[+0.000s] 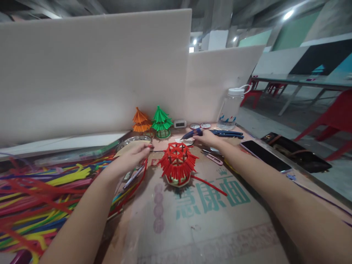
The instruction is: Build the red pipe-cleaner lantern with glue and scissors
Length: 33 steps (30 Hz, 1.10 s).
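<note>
My right hand point(204, 138) is closed around a dark blue glue gun point(189, 134), its nozzle pointing left over a small white pad. My left hand point(137, 154) is beside a round clear dish point(132, 140), fingertips pinched together; a small dark red spot shows at the tips, too small to name. Between the hands stands a red pipe-cleaner pagoda model point(178, 165), with an open lattice top and a fringed skirt, touched by neither hand. A loose red pipe cleaner point(210, 185) extends from its right side.
Behind stand an orange pagoda point(141, 121) and a green one point(161, 123). Colourful pipe cleaners point(55, 198) fill the left side. On the right are scissors point(213, 157), a blue stapler-like tool point(228, 134), a phone point(265, 157) and a water bottle point(230, 108). White panels point(96, 73) rise behind.
</note>
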Available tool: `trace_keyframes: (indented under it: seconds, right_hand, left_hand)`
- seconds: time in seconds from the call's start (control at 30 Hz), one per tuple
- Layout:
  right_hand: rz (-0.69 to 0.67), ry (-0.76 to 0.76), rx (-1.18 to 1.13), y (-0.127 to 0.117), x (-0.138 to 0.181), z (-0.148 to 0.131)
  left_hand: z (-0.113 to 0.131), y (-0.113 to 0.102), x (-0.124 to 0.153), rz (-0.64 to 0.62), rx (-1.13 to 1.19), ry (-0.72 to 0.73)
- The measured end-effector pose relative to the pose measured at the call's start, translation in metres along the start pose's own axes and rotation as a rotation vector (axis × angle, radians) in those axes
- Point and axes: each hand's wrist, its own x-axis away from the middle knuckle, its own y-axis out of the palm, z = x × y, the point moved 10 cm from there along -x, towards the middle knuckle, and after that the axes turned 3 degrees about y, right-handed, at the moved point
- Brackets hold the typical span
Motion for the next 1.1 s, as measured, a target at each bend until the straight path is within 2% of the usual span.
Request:
trace_keyframes:
  seconds: [0.1, 0.2, 0.27, 0.37, 0.47, 0.5, 0.6, 0.7, 0.77, 0.83, 0.93, 1.1]
  right_hand:
    - [-0.026, -0.029, 0.026, 0.005, 0.003, 0.002]
    - [-0.053, -0.071, 0.08, -0.001, 0.01, 0.005]
    - [-0.05, -0.075, 0.144, -0.011, 0.018, 0.01]
    - [0.011, -0.092, 0.253, -0.034, 0.035, 0.008]
    - [0.103, -0.168, 0.314, -0.057, 0.063, -0.02]
    - [0.142, -0.217, 0.321, -0.064, 0.074, -0.037]
    - [0.297, -0.52, 0.262, -0.083, 0.121, -0.11]
    - [0.294, -0.738, 0.128, -0.084, 0.161, -0.166]
    - [0.32, -0.845, 0.148, -0.08, 0.18, -0.189]
    - [0.38, -0.91, 0.199, -0.078, 0.191, -0.201]
    - [0.438, -0.952, 0.238, -0.073, 0.193, -0.204]
    - [0.459, -0.903, 0.185, -0.069, 0.177, -0.191]
  left_hand:
    - [0.006, -0.017, 0.003, 0.063, 0.013, 0.01]
    - [0.026, -0.026, 0.01, 0.171, -0.042, 0.069]
    - [0.04, -0.025, 0.018, 0.226, -0.086, 0.08]
    - [0.066, -0.012, 0.031, 0.24, -0.195, 0.117]
    - [0.092, -0.002, 0.038, 0.278, -0.301, 0.172]
    - [0.101, 0.001, 0.038, 0.29, -0.335, 0.205]
    - [0.12, 0.011, 0.031, 0.298, -0.394, 0.272]
    - [0.132, 0.019, 0.024, 0.306, -0.434, 0.334]
    - [0.137, 0.022, 0.023, 0.319, -0.429, 0.385]
    - [0.139, 0.021, 0.027, 0.343, -0.392, 0.421]
    - [0.131, 0.017, 0.033, 0.393, -0.315, 0.418]
    - [0.115, 0.018, 0.033, 0.385, -0.238, 0.392]
